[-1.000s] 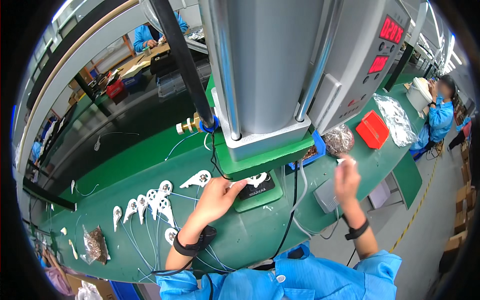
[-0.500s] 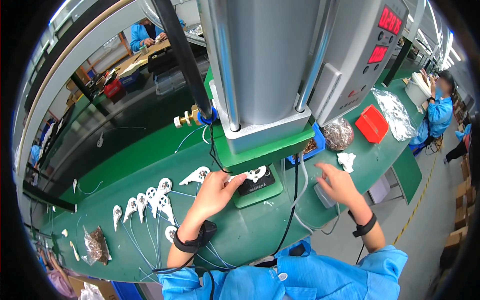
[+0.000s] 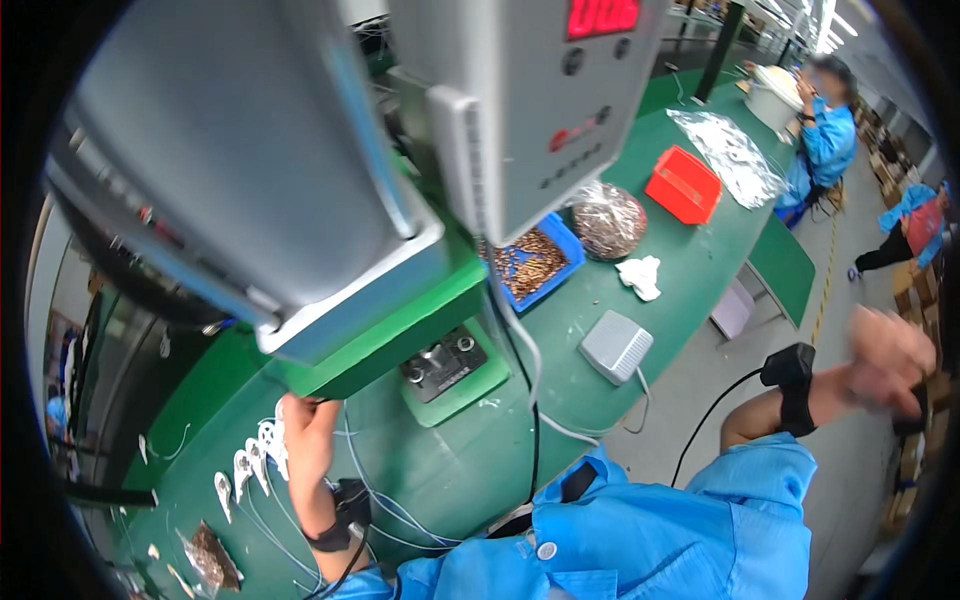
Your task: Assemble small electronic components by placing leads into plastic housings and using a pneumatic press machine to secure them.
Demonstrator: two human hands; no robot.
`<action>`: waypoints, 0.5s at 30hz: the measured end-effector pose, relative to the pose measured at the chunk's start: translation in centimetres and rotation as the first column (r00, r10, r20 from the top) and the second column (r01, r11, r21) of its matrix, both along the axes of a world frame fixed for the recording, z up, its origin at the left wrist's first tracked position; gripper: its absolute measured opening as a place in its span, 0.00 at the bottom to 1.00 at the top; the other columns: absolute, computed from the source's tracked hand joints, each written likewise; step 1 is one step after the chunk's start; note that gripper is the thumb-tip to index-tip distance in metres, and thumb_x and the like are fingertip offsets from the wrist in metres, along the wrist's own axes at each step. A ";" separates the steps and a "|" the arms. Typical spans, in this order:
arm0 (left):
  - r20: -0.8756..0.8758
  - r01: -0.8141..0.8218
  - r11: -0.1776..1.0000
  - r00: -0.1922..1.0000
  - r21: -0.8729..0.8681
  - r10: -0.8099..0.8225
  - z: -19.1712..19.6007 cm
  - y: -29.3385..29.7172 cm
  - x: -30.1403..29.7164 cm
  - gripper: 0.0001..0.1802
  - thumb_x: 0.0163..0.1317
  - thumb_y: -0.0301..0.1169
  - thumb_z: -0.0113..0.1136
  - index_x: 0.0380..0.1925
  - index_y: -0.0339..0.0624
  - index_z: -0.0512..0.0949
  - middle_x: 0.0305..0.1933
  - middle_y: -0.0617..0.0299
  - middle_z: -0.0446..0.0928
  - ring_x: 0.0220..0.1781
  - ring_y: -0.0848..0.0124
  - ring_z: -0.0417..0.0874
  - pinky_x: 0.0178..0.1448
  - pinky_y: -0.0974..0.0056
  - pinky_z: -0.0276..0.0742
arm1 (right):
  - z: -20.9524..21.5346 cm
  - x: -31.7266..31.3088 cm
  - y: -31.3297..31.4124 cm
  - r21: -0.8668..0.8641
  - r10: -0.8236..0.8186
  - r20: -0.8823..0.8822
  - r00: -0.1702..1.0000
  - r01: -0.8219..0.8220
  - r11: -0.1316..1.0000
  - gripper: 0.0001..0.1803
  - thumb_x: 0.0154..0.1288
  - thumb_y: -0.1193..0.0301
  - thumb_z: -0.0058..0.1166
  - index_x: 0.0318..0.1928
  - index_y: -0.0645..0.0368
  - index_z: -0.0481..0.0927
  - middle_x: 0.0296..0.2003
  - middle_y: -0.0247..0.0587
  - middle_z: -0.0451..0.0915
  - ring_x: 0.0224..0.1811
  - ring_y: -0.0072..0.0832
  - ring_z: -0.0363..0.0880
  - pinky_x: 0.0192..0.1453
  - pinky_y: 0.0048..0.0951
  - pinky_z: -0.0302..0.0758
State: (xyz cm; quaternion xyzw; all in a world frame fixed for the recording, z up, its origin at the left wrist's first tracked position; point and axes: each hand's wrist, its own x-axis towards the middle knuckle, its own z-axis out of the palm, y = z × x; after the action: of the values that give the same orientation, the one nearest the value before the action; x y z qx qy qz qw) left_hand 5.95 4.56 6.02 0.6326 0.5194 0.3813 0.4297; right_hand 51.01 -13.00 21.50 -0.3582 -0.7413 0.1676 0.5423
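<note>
My left hand (image 3: 308, 438) reaches beside the press's green plate (image 3: 390, 348), which hides its fingertips. Close to it, several white plastic parts with round heads (image 3: 243, 470) lie in a row, trailing thin blue-grey cables (image 3: 400, 515). Whether the hand holds one does not show. Under the press, a black fixture block (image 3: 445, 372) on a green base bears no white part. My right hand (image 3: 890, 362) is off to the far right, past the bench edge and over the floor, smeared by motion. Both wrists wear black bands.
A grey box with a cable (image 3: 616, 347), white crumpled tissue (image 3: 638, 277), blue tray of small brass-coloured pieces (image 3: 572, 252), filled clear bag (image 3: 608, 222) and red tray (image 3: 684, 187) stand right of the press. Another bag (image 3: 212, 558) lies left. A person (image 3: 830, 140) works far right.
My left hand has moved left from the fixture, and the white part there is gone from it. My right hand has swung right, off the bench. The view has turned right.
</note>
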 end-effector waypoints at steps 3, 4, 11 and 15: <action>0.000 0.046 0.999 0.999 -0.015 -0.046 0.9 -0.8 -0.9 0.19 0.61 0.33 0.53 0.49 0.32 0.72 0.22 0.74 0.65 0.21 0.85 0.56 0.24 0.75 0.48 | -0.8 3.7 -8.8 0.942 0.893 -0.205 0.401 -0.169 0.292 0.10 0.52 0.75 0.50 0.15 0.56 0.70 0.06 0.23 0.63 0.08 0.13 0.61 0.20 0.14 0.62; -0.003 0.066 0.998 0.998 -0.024 -0.066 0.7 -0.8 -1.1 0.23 0.62 0.34 0.51 0.55 0.34 0.68 0.23 0.75 0.65 0.21 0.86 0.53 0.23 0.75 0.44 | -1.5 5.0 -11.8 0.942 0.873 -0.315 0.371 0.012 0.334 0.12 0.53 0.75 0.47 0.14 0.56 0.69 0.05 0.23 0.60 0.06 0.13 0.58 0.19 0.14 0.62; -0.023 0.042 0.999 0.999 0.019 -0.041 -0.4 -2.4 0.4 0.24 0.62 0.34 0.51 0.57 0.35 0.66 0.24 0.76 0.66 0.20 0.86 0.52 0.23 0.76 0.43 | -7.0 1.0 2.1 0.589 -0.561 -0.690 0.458 0.805 -0.067 0.14 0.58 0.67 0.40 0.21 0.62 0.72 0.14 0.35 0.66 0.17 0.25 0.63 0.22 0.25 0.62; -0.056 0.016 1.000 0.998 0.009 -0.015 1.3 -4.4 1.0 0.24 0.62 0.34 0.51 0.57 0.35 0.66 0.28 0.74 0.69 0.21 0.86 0.53 0.25 0.77 0.45 | -11.2 -1.9 12.0 -0.309 -0.373 0.528 0.763 0.581 0.753 0.16 0.49 0.74 0.58 0.41 0.60 0.77 0.35 0.49 0.78 0.38 0.41 0.77 0.41 0.34 0.73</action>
State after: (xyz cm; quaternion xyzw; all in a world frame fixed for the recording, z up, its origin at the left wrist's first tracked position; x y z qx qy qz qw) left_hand 6.97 0.11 7.34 0.6490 0.5246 0.3624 0.4150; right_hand 49.16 -0.96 10.31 -0.6842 -0.6618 0.1039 0.2883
